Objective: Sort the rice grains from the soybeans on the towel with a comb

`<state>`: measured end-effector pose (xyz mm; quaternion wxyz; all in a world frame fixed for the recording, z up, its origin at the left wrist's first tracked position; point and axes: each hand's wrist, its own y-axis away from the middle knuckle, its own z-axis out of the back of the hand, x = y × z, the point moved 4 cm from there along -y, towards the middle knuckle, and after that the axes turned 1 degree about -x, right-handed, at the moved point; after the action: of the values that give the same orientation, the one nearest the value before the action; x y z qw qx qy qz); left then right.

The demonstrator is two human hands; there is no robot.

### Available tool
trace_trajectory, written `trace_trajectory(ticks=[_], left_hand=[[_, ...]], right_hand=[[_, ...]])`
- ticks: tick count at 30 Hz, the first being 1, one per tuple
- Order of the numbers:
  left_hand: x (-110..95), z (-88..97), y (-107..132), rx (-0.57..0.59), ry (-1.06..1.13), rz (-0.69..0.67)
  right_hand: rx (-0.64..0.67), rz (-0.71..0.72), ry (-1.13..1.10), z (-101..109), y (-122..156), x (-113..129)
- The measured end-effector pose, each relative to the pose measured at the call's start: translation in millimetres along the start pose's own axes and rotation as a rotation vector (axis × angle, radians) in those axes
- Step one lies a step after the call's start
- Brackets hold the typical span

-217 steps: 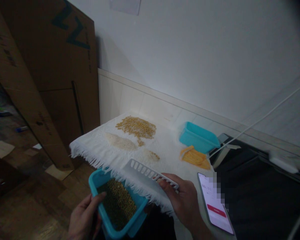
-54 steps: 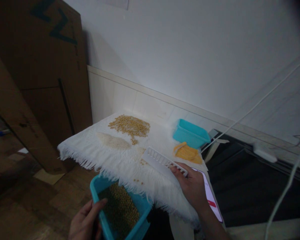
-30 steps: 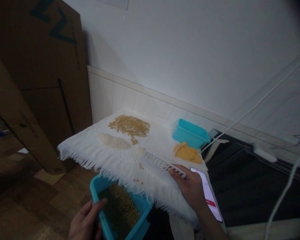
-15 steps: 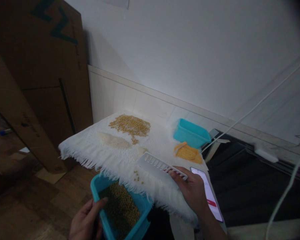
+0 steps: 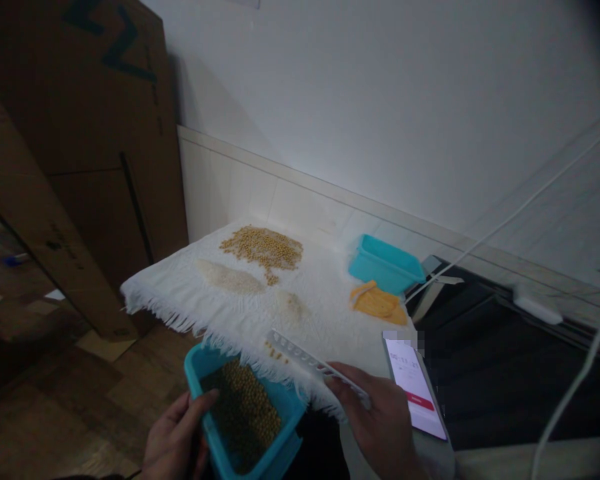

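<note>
My left hand (image 5: pixel 177 427) grips the left rim of a turquoise plastic bin (image 5: pixel 294 417), thumb over the edge. Inside it lie yellow soybeans (image 5: pixel 260 403) beside small dark green beans (image 5: pixel 230 427). In my right hand (image 5: pixel 375 413) is a white slotted plastic strip (image 5: pixel 305 357), tilted on its edge low over the cloth's front. A few loose soybeans (image 5: pixel 276 353) lie by its far end, close to the bin. Farther back on the white fringed cloth (image 5: pixel 330 300) are a larger spread of soybeans (image 5: pixel 263 247) and two pale grainy heaps, one long (image 5: pixel 230 277), one small (image 5: pixel 291 305).
A second turquoise bin (image 5: pixel 387 263) stands at the back right, with a crumpled orange cloth (image 5: pixel 377 303) before it. A lit phone (image 5: pixel 415 387) lies at the right edge. Tall cardboard boxes (image 5: pixel 80 133) stand left; a white cable (image 5: pixel 505 223) crosses on the right.
My right hand has brought the white strip down and nearer to me, turning it on edge beside the loose soybeans. The small pale heap shows more fully. My left hand keeps hold of the bin.
</note>
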<state>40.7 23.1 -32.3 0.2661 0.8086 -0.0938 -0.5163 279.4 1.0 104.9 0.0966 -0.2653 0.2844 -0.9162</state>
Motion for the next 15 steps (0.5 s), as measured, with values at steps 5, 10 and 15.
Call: trace_trajectory(ticks=[5, 10, 15], left_hand=[[-0.4, 1.0, -1.0, -0.032, 0.004, -0.018], [-3.8, -0.1, 1.6, -0.044, 0.01, -0.021], [-1.6, -0.2, -0.8, -0.04, -0.014, -0.019]], right_hand=[[0.006, 0.056, 0.031, -3.3, 9.7, 13.0], [-0.085, -0.119, 0.035, 4.8, 5.6, -2.9], [-0.206, -0.336, 0.029, -1.9, -24.2, -46.3]])
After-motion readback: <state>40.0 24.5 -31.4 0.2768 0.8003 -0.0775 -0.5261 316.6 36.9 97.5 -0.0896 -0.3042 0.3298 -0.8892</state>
